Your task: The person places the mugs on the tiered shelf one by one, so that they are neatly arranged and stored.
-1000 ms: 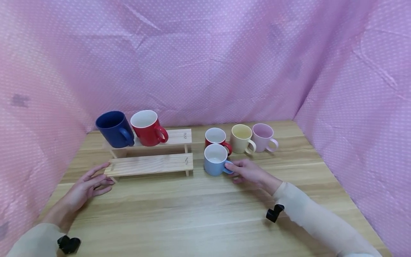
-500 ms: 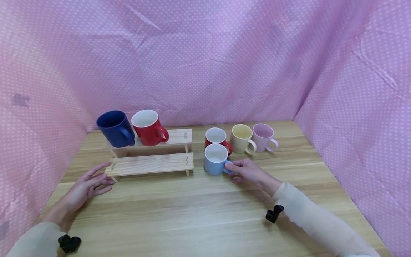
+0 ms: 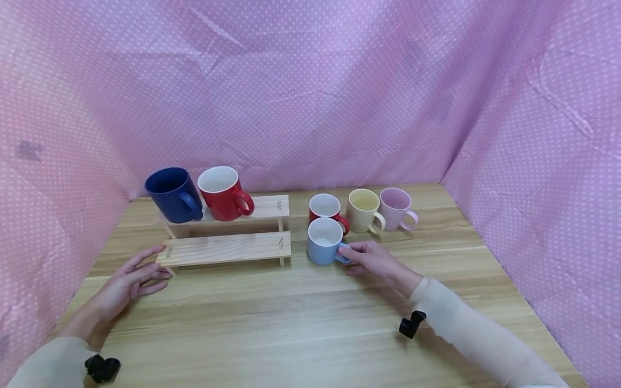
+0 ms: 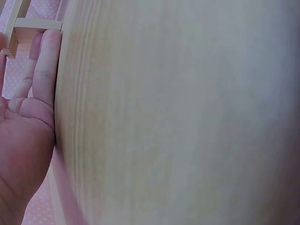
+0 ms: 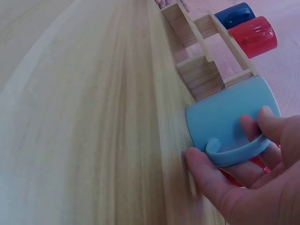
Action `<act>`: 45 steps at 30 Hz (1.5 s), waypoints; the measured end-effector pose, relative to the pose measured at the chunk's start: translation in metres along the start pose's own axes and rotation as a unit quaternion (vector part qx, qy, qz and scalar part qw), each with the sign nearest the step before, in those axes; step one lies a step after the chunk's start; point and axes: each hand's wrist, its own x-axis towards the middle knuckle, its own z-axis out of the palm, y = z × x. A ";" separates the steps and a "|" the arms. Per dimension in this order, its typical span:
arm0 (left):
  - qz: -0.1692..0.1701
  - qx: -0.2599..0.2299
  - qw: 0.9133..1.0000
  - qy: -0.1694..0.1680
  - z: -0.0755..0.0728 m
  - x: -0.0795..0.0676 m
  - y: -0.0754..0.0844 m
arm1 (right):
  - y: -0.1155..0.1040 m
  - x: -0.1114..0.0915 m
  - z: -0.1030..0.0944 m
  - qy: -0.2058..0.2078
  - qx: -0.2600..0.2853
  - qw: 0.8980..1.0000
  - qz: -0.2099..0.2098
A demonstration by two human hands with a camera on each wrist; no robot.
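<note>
Light-blue mug [image 3: 321, 252] upright on the table [image 3: 291, 323], right of the front rack [image 3: 225, 248]. Right hand [image 3: 371, 261] pinches its handle; left hand [image 3: 123, 283], fingers mostly straight, touches the rack's left end. Risk: handle-only hold could let the mug tip if lifted fast. Red mug [image 3: 316, 217] close behind; a backward nudge might knock it. Left-hand pressure could skew the rack.
</note>
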 end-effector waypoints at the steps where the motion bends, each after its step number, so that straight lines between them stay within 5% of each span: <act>1: -0.001 0.001 1.000 0.001 0.000 0.000 0.000 | 0.000 0.000 0.000 0.001 0.003 1.000 -0.002; 24: -0.005 0.009 1.000 0.006 0.002 -0.002 0.003 | -0.018 -0.012 0.000 -0.018 0.099 0.995 -0.027; 45: 0.001 0.001 1.000 0.000 0.001 -0.002 0.001 | -0.049 -0.021 0.007 -0.033 0.115 0.990 -0.072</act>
